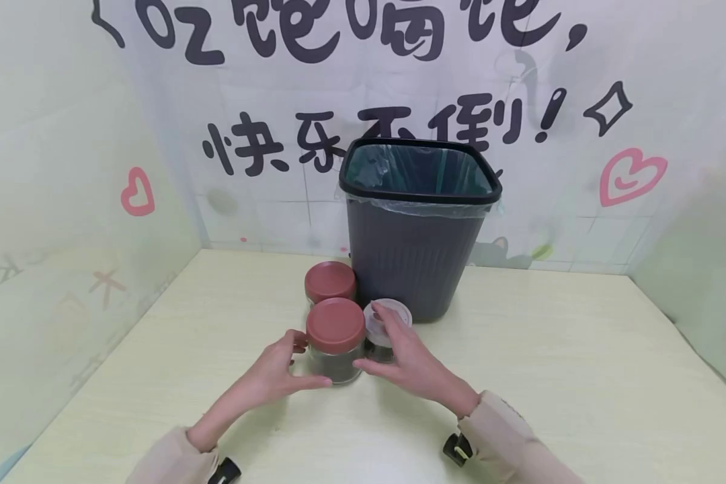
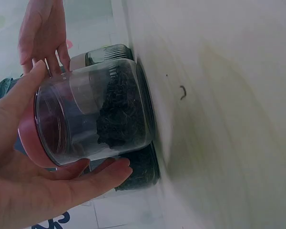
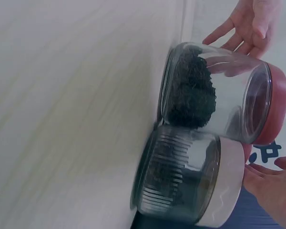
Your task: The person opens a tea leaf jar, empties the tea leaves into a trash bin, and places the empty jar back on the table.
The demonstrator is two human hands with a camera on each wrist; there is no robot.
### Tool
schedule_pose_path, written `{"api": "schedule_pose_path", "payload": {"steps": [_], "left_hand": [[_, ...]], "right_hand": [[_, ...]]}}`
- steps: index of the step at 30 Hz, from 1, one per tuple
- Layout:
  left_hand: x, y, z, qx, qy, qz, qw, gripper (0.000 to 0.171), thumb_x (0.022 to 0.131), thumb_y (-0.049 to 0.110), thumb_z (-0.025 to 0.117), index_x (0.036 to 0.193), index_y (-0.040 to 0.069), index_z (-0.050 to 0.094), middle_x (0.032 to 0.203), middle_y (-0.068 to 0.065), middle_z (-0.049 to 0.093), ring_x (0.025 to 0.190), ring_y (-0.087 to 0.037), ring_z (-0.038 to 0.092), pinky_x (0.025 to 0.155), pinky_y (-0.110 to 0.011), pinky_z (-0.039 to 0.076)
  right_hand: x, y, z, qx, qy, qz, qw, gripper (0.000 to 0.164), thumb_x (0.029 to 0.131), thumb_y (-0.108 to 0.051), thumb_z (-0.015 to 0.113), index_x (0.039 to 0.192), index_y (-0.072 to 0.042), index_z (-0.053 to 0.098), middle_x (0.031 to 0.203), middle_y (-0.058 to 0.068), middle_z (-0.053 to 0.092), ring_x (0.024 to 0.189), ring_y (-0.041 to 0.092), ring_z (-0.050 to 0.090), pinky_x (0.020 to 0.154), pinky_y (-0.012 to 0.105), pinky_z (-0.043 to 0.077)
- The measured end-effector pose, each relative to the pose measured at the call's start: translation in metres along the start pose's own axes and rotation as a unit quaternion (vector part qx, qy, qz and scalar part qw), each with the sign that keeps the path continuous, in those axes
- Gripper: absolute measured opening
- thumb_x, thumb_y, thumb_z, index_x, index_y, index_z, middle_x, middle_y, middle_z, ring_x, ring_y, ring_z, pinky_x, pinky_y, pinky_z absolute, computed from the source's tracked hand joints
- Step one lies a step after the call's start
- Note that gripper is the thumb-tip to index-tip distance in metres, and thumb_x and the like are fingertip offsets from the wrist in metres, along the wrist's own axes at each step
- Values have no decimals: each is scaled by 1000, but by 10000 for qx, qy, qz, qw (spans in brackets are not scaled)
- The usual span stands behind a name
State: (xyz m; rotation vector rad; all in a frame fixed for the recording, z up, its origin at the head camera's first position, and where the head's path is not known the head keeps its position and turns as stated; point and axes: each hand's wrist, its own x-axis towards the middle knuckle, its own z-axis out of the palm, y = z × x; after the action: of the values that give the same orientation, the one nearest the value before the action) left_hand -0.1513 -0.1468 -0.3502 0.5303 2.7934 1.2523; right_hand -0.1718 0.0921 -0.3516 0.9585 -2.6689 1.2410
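Note:
A clear jar with a red lid [image 1: 335,325] stands in front, dark shredded stuff [image 2: 121,105] in its lower part. My left hand [image 1: 271,371] is at its left side, thumb across the front near the base and fingers spread along the glass. Against its right side stands a shorter ribbed jar [image 3: 169,174] with a white lid [image 3: 225,183]. Over that one is my right hand [image 1: 408,359], fingers at the lid and thumb extended toward the gap between the jars. Another red-lidded jar [image 1: 329,279] stands behind, its body mostly hidden.
A dark grey bin [image 1: 414,252] with a black rim and a clear liner stands right behind the jars. The pale wooden table [image 1: 556,363] runs back to a printed cloth [image 1: 266,215] with large dark lettering. Cloth sides border the table left and right.

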Motion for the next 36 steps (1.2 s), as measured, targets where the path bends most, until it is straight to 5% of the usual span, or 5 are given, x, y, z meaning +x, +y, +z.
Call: {"api": "schedule_pose_path", "payload": {"steps": [7,17,30,36], "left_hand": [[-4,2,2,84,-143,-210,9996,69,70,23,81,117,-12,44,108,-21,57,101,-36,58,82,-45,51],[7,-3,7,-237,80,519,9983,90,70,18,82,134,-13,28,129,-31,47,117,-46,49,88,-53,49],[17,-8,9,-904,26,410,9951,87,68,13,83,134,-5,31,129,-26,49,113,-43,52,83,-47,53],[17,-7,10,-1212,-346,595,9902,83,66,11,84,131,-4,34,126,-24,50,112,-40,51,83,-44,53]], "right_hand": [[4,-4,10,218,0,-143,9997,87,82,-27,72,146,1,20,145,16,34,134,27,37,106,48,36],[14,-9,17,63,113,-347,9993,89,80,-23,74,144,6,20,142,18,37,132,28,38,104,46,38],[19,-14,24,23,267,33,9996,92,74,-27,79,143,3,26,136,19,39,123,29,44,101,46,41],[11,-14,22,-64,201,-146,9997,94,73,-29,80,143,3,26,134,16,42,119,26,49,98,45,44]]}}
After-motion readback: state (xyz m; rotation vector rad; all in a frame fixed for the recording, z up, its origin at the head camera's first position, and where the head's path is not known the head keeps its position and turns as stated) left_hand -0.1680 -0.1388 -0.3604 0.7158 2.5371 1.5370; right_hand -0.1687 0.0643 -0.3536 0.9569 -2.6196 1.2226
